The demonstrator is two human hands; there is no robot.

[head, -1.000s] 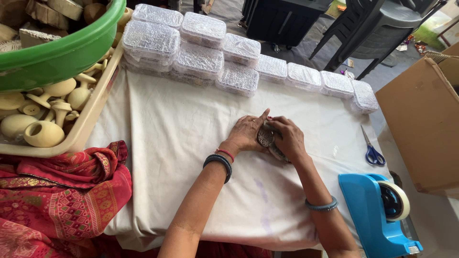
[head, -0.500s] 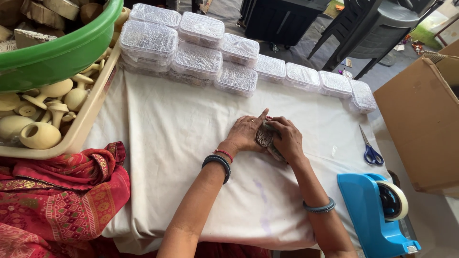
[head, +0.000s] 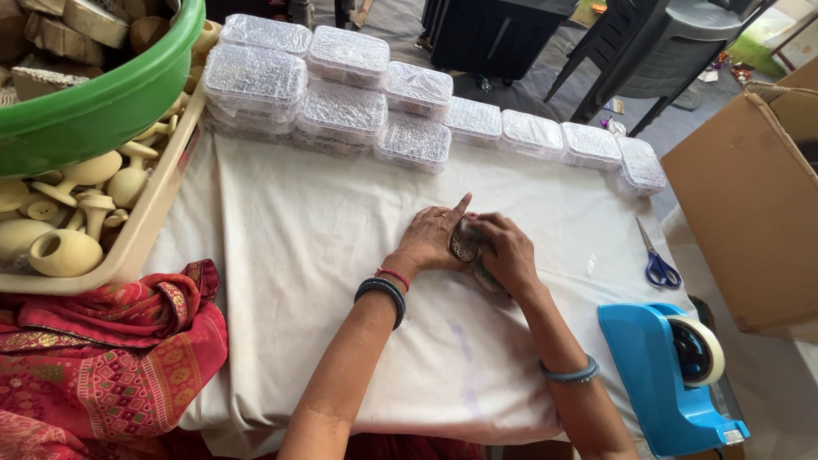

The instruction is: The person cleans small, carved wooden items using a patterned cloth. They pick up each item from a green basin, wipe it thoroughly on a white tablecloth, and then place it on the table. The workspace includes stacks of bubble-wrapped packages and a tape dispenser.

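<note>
While both my hands meet at the middle of the white cloth-covered table (head: 281,255), I record the scene from largest to smallest. A green plastic tub of wooden blocks (head: 94,94) sits at the far left over a beige tray of unpainted wooden turned pieces (head: 77,230). A brown cardboard box (head: 750,213) stands at the right edge. Clear plastic boxes wrapped in bubble film (head: 341,94) run in a stacked row along the far side. A red patterned cloth (head: 102,358) lies near left. A blue tape dispenser (head: 673,375) sits near right, with blue-handled scissors (head: 656,264) just beyond it.

My left hand (head: 430,243) and my right hand (head: 507,251) are together on a small dark patterned object in clear wrap (head: 467,245), which rests on the cloth between them. Left fingers are pressed against its left face, index finger extended toward the far side; right fingers are curled over its right and near side. Both hands touch it, neither nearer. What shows of the object runs from far left to near right; its full shape I cannot tell, since my right hand covers much of it.
</note>
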